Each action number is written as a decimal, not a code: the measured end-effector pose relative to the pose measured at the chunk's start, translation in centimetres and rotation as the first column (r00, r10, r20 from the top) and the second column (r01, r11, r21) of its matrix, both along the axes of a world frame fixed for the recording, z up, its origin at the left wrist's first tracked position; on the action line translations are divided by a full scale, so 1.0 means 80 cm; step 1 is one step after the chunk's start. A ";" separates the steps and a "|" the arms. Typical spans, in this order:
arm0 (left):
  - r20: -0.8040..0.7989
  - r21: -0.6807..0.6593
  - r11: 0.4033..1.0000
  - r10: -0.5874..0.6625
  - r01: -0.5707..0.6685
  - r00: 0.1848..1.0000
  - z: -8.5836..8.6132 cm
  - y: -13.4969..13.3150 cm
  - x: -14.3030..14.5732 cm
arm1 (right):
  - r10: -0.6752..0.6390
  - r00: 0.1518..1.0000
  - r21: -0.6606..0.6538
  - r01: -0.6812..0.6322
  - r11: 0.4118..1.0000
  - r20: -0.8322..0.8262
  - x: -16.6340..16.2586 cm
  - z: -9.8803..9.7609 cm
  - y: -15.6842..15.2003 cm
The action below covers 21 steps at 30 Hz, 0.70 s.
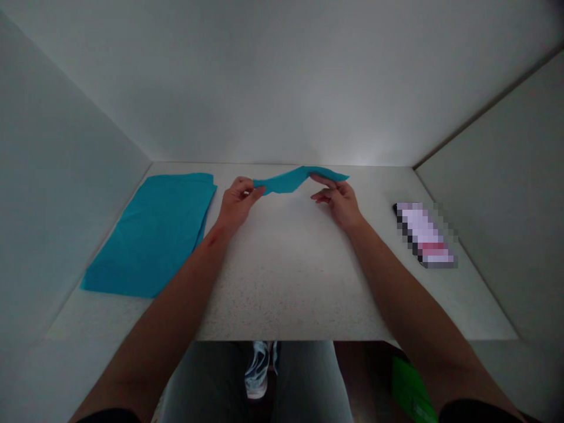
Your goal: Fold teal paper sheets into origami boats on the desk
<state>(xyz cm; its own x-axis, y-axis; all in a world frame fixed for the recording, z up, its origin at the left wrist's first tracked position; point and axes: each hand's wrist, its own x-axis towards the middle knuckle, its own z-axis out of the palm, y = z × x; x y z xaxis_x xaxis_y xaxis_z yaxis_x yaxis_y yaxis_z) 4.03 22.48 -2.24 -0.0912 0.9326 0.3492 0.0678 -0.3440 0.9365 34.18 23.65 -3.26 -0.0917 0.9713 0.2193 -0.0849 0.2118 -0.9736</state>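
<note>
A piece of teal cloth point(291, 179) is stretched between my two hands, just above the back part of the white tabletop point(291, 270). It looks narrow and bent from this angle, with a raised bend near its middle. My left hand point(238, 202) pinches the left end between thumb and fingers. At the right end, my right hand point(339, 200) grips the cloth, with one finger reaching along its underside and the others curled below. Whether the cloth is folded cannot be made out.
Larger teal cloths point(154, 229) lie flat in a stack at the left, partly behind my left forearm. A phone point(425, 235), blurred out, lies on the right. White walls point(282, 88) enclose the back and sides. Below the front edge are my legs and a green object point(409, 388).
</note>
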 end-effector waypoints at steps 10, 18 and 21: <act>0.114 -0.117 0.993 -0.018 0.032 0.993 -0.007 0.007 -0.004 | -0.194 0.980 0.115 0.188 0.975 0.050 0.002 -0.007 0.006; 0.051 -0.136 0.988 -0.068 0.074 0.996 -0.002 0.001 -0.001 | -0.098 0.995 0.052 0.100 0.994 -0.034 0.000 -0.003 0.004; 0.037 -0.148 0.987 -0.055 0.060 0.998 -0.001 0.000 -0.002 | -0.082 0.995 0.048 0.084 0.995 -0.048 0.000 -0.001 0.003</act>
<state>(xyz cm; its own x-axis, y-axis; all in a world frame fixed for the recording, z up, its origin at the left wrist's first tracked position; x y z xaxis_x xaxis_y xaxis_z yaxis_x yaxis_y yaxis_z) 3.87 22.50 -2.31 -0.0445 0.9781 0.2034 0.0204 -0.2027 0.9790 34.14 23.91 -3.38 -0.0001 0.9629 0.2699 -0.1098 0.2682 -0.9571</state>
